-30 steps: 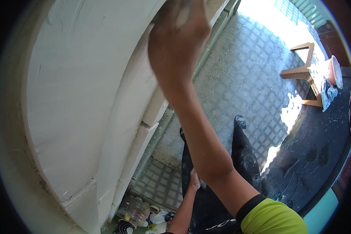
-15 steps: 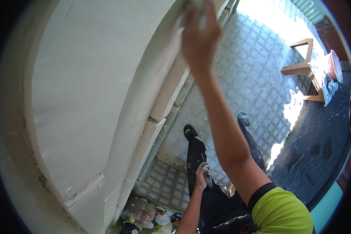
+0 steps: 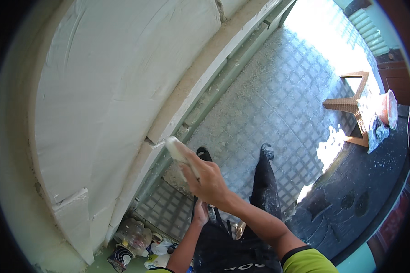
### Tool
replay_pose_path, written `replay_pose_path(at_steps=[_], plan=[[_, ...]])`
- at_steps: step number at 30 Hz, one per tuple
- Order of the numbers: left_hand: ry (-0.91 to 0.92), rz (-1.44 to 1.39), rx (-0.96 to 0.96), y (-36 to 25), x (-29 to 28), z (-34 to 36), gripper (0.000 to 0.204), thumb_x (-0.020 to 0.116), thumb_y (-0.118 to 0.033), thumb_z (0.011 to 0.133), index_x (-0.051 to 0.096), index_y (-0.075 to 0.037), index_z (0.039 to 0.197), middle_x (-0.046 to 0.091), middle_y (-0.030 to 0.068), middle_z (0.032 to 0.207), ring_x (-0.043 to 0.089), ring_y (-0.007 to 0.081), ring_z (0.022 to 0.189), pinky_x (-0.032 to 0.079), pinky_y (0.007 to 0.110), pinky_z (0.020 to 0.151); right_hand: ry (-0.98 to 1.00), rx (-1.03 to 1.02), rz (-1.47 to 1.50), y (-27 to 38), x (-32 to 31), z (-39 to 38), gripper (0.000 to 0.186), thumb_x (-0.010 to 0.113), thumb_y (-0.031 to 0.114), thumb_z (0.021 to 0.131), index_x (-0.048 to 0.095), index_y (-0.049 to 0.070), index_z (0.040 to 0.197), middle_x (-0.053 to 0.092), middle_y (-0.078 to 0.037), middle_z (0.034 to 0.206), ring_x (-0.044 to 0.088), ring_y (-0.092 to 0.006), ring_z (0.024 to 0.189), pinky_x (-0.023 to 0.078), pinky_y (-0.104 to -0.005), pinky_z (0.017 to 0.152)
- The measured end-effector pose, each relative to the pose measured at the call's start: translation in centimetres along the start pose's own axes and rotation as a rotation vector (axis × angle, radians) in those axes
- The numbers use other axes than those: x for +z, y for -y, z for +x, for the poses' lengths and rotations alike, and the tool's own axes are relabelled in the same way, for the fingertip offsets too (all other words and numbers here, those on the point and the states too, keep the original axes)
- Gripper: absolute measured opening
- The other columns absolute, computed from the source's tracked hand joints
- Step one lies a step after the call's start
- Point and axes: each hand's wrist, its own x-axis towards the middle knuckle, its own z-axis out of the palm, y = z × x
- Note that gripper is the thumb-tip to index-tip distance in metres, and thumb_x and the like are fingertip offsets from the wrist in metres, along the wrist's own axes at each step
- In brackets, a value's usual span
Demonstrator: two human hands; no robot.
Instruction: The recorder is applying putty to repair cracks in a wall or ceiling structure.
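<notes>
My right hand [image 3: 208, 179] is closed round a pale, oblong block [image 3: 177, 152], somewhat blurred; its exact kind I cannot make out. It hovers over my lap, near the lower ledge of a white plastered wall [image 3: 118, 86]. The wall has faint ridges and a broken edge patch [image 3: 70, 200] low down. Below the right hand, my left hand [image 3: 200, 213] is closed, held in front of my dark trousers. A slim tool with a dark handle [image 3: 211, 214] sits in it, partly covered by my right hand and forearm.
A plastic bottle [image 3: 134, 234] and several small items stand at the wall's foot. On the right are a brown woven-pattern stool [image 3: 346, 105], a pinkish bucket [image 3: 388, 110] and a blue plastic bag [image 3: 377, 134]. Dusty tiled floor [image 3: 278, 104] lies under my feet.
My right hand has come down from high on the wall toward my lap, bringing the pale block with it. The view has shifted; my left hand still holds the slim tool.
</notes>
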Motion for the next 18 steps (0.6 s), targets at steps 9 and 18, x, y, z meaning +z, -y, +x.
replay_pose_path(at_steps=[9, 18], plan=[[0.260, 0.240, 0.037, -5.1, 12.5, -3.3, 0.054, 0.054, -0.049, 0.099, 0.055, -0.003, 0.127, 0.061, 0.0022, 0.110, 0.059, 0.0142, 0.103, 0.047, 0.032, 0.086, 0.224, 0.175, -0.311, -6.0, -6.0, -11.1, 0.054, 0.061, 0.013, 0.091, 0.048, 0.009, 0.143, 0.066, -0.022, 0.106, 0.065, -0.0376, 0.099, 0.052, -0.0437, 0.081], [0.103, 0.153, 0.238, -0.1, 14.0, -1.6, 0.020, 0.060, -0.027, 0.098, 0.061, -0.008, 0.101, 0.058, 0.0015, 0.116, 0.057, 0.0122, 0.103, 0.046, 0.030, 0.091, 0.107, 0.301, -0.133, -7.2, -7.3, -15.6, 0.085, 0.057, 0.001, 0.087, 0.005, -0.009, 0.153, 0.042, -0.030, 0.138, 0.045, -0.0452, 0.128, 0.040, -0.0447, 0.107]])
